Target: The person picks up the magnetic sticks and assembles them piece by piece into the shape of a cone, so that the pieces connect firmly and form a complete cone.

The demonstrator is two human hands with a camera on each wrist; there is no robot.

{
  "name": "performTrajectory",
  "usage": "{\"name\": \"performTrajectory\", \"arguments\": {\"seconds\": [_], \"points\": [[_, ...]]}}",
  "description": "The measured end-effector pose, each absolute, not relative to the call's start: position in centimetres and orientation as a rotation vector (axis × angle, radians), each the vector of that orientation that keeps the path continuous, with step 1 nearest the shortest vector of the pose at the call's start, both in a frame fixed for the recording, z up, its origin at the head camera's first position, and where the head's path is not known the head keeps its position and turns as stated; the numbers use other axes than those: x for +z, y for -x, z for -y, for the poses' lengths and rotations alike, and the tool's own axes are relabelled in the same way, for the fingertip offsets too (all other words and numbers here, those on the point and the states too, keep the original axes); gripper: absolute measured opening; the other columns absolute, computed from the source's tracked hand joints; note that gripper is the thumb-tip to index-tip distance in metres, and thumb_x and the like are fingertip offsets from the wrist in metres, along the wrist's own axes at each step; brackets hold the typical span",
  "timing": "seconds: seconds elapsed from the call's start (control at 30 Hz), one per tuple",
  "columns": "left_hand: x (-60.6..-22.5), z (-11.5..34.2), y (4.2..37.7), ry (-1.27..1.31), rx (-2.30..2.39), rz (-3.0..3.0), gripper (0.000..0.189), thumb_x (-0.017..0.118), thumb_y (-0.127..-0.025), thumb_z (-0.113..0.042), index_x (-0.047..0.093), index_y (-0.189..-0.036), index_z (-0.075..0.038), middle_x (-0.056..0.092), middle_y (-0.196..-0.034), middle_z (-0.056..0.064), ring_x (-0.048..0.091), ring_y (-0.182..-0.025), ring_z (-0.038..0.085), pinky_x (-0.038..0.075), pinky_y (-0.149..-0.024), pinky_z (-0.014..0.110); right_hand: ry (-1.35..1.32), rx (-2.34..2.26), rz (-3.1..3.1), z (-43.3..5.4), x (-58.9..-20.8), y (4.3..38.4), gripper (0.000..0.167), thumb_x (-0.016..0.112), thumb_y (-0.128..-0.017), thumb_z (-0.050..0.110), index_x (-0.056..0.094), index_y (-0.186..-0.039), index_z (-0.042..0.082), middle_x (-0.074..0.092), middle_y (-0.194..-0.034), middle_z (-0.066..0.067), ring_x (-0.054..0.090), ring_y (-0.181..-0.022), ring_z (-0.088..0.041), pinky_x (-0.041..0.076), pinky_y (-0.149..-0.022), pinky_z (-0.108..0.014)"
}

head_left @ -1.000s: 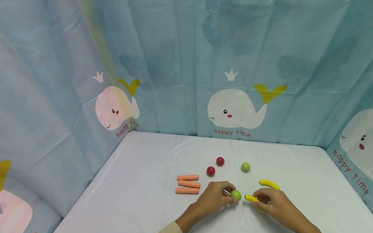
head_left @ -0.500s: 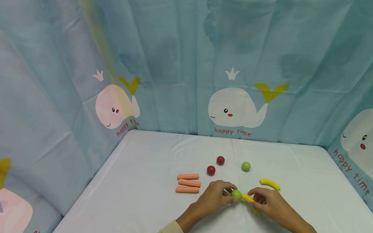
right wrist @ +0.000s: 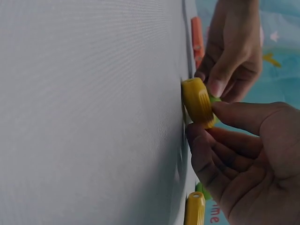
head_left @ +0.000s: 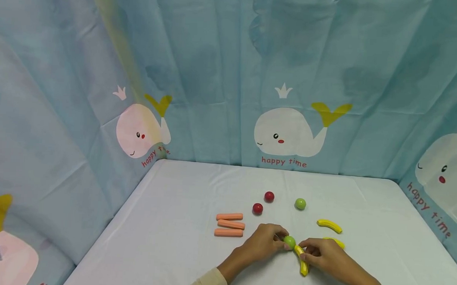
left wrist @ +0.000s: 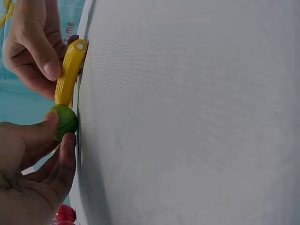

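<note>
My left hand (head_left: 263, 244) pinches a green ball (head_left: 289, 242) low over the white table, thumb on one side and fingertips on the other. One end of a yellow curved rod (left wrist: 71, 70) meets that ball. My right hand (head_left: 328, 258) holds the rod between thumb and fingers. In the head view the rod's free end points toward the person; the left wrist view shows a white dot on that end. Behind my right hand lies another yellow curved rod (head_left: 336, 243), partly hidden, with a further yellow rod (head_left: 329, 226) beyond it.
Three orange straight rods (head_left: 230, 224) lie in a stack of rows left of my hands. Farther back are two red balls (head_left: 257, 209) and a second green ball (head_left: 300, 204). A blue curtain (head_left: 215, 94) with whale prints surrounds the white table (head_left: 161, 242).
The yellow rod came leftward to the green ball, then swung so its free end points toward the person. The right hand moved slightly left and down, uncovering another yellow rod. The left hand barely moved.
</note>
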State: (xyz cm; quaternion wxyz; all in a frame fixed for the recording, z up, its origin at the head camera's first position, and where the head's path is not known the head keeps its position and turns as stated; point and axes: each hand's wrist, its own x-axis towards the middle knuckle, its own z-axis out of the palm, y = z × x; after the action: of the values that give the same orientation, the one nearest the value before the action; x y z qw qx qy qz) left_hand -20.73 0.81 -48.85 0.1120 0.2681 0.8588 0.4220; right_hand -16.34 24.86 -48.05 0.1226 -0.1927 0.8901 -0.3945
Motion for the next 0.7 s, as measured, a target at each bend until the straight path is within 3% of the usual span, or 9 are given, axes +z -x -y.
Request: {"name": "performTrajectory", "arguments": {"seconds": [0.2, 0.43, 0.7], "points": [[-48.8, -0.9, 20.9, -0.802, 1.219, -2.513, 0.033, 0.082, -0.094, -0.017, 0.077, -0.125, -0.008, 0.067, -0.103, -0.004, 0.064, -0.093, -0.003, 0.053, -0.082, 0.018, 0.56, -1.126, -2.56, -24.8, -47.9, 16.3, 0.033, 0.074, -0.1, 0.025, 0.075, -0.117, -0.003, 0.075, -0.092, 0.006, 0.065, -0.079, -0.001, 0.054, -0.065, -0.024], [-48.9, -0.8, 20.7, -0.795, 1.243, -2.529, 0.034, 0.082, -0.094, -0.015, 0.076, -0.126, -0.007, 0.073, -0.106, -0.006, 0.065, -0.092, -0.003, 0.054, -0.082, 0.017, 0.609, -1.087, -2.573, -24.6, -48.2, 16.5, 0.024, 0.078, -0.097, 0.021, 0.078, -0.112, 0.002, 0.074, -0.089, 0.009, 0.064, -0.077, 0.001, 0.053, -0.065, -0.023], [-48.7, -1.7, 19.7, -0.673, 1.146, -2.609, 0.046, 0.09, -0.087, -0.032, 0.077, -0.121, -0.006, 0.065, -0.095, -0.006, 0.054, -0.083, -0.002, 0.049, -0.073, 0.017, 0.689, -1.107, -2.562, -24.6, -48.7, 16.4, 0.018, 0.079, -0.096, 0.021, 0.079, -0.111, 0.011, 0.073, -0.093, 0.013, 0.061, -0.079, 0.002, 0.053, -0.068, -0.023]]}}
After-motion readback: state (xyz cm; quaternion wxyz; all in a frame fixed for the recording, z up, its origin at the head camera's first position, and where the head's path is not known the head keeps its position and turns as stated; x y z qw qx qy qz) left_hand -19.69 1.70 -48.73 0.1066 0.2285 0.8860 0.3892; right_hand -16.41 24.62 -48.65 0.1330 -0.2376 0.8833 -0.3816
